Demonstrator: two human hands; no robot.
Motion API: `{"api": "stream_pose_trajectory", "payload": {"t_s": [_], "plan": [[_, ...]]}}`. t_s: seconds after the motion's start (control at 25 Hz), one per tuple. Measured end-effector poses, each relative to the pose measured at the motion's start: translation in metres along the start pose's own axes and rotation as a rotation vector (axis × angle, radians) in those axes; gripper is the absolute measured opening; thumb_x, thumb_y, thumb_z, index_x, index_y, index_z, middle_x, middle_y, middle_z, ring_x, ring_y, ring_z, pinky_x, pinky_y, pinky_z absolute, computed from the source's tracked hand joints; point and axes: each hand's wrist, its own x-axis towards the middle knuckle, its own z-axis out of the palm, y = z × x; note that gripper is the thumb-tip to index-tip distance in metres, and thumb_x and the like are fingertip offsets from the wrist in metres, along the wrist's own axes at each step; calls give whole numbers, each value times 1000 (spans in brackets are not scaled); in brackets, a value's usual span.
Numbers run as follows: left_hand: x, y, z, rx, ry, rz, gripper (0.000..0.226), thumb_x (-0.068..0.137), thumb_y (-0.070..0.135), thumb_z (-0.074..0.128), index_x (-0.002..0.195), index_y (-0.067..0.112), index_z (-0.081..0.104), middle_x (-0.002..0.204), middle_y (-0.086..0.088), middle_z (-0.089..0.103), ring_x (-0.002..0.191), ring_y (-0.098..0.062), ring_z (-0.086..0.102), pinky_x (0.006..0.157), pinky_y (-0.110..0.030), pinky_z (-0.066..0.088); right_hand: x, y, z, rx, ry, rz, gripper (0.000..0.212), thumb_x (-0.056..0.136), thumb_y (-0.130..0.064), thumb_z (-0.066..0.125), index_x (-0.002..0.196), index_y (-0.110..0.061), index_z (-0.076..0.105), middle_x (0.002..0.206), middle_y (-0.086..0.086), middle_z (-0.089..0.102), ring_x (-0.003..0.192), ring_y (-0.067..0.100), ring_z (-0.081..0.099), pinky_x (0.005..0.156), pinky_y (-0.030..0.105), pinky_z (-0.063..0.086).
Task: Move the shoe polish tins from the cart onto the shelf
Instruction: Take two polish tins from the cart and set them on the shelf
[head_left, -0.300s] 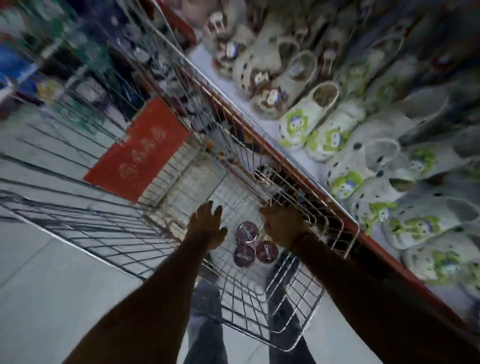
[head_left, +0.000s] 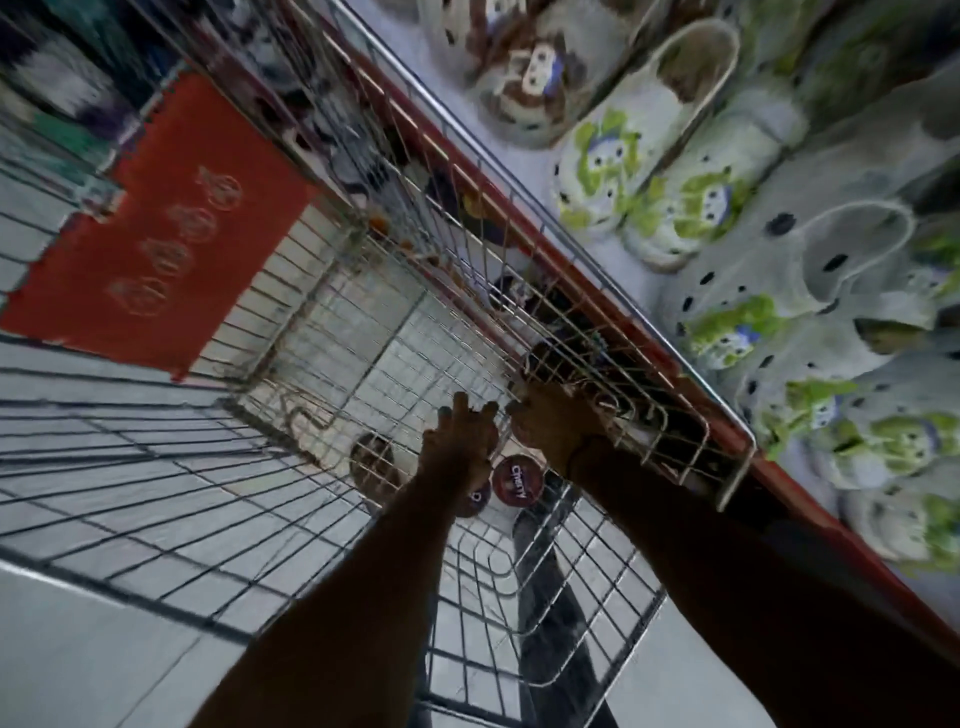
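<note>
The wire cart (head_left: 727, 447) fills the middle of the view. On its floor lies a dark red shoe polish tin (head_left: 518, 480) with white lettering. A second tin (head_left: 475, 500) shows partly from under my left wrist. Another round dark tin-like shape (head_left: 374, 462) sits to the left, blurred behind the wire. My left hand (head_left: 460, 441) reaches down over the tins with its fingers apart. My right hand (head_left: 556, 426) is curled low by the cart's right wall; what it holds is hidden. The shelf (head_left: 618, 260) runs along the right.
Several white slippers (head_left: 613, 156) with green and brown figures crowd the shelf, whose red front edge (head_left: 670, 358) touches the cart's right side. A red panel (head_left: 156, 234) hangs on the cart's far end. Grey floor tiles lie to the left.
My left hand has moved right and down over the tins, covering one of them. The view has closed in on the cart. My right hand stays by the right wall.
</note>
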Motion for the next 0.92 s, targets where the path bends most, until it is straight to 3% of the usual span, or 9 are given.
{"api": "stream_pose_trajectory", "payload": {"t_s": [0.12, 0.24, 0.36, 0.48, 0.64, 0.76, 0.92], "plan": [[10, 13, 8, 68, 7, -13, 79, 82, 10, 77, 149, 23, 36, 158, -18, 19, 140, -43, 33, 96, -55, 53, 7, 0, 8, -5, -17, 12, 32, 102, -13, 41, 130, -16, 56, 151, 14, 42, 136, 34, 44, 98, 43, 52], [5, 8, -3, 93, 55, -31, 76, 78, 13, 82, 142, 18, 42, 151, -17, 29, 135, -41, 40, 92, -50, 58, -8, -1, -10, 126, 3, 102, 40, 90, -1, 58, 127, -13, 53, 149, 15, 39, 131, 40, 46, 91, 46, 58], [-24, 5, -51, 112, 152, -69, 72, 73, 27, 84, 134, 14, 48, 139, -17, 41, 124, -39, 50, 87, -51, 59, -30, -9, -58, 175, 35, 113, 63, 79, -10, 77, 135, -16, 48, 145, 13, 42, 131, 38, 47, 94, 48, 58], [-63, -4, -125, 135, 322, -65, 61, 69, 33, 81, 122, 17, 55, 128, -12, 48, 115, -37, 54, 81, -48, 57, -43, -25, -131, 235, 124, 80, 76, 72, -22, 82, 139, -15, 46, 140, 15, 48, 125, 41, 51, 94, 49, 55], [-123, -13, -242, -68, 653, 54, 65, 61, 34, 78, 119, 14, 54, 117, -10, 55, 103, -33, 55, 72, -39, 51, -77, -60, -244, 351, 377, -1, 77, 62, -30, 83, 132, -12, 55, 126, 16, 61, 113, 37, 61, 90, 45, 55], [-168, -11, -318, -173, 932, 248, 67, 56, 35, 82, 112, 11, 55, 108, -10, 59, 99, -29, 54, 78, -35, 44, -118, -71, -317, 350, 641, -15, 72, 59, -46, 80, 121, -17, 61, 112, 12, 67, 103, 35, 65, 80, 39, 54], [-216, 33, -393, -282, 1027, 511, 63, 54, 39, 74, 111, 19, 55, 107, -3, 59, 100, -24, 56, 82, -32, 46, -201, -59, -394, 344, 917, 54, 71, 59, -54, 72, 121, -20, 62, 108, 9, 69, 102, 32, 66, 83, 37, 57]]}}
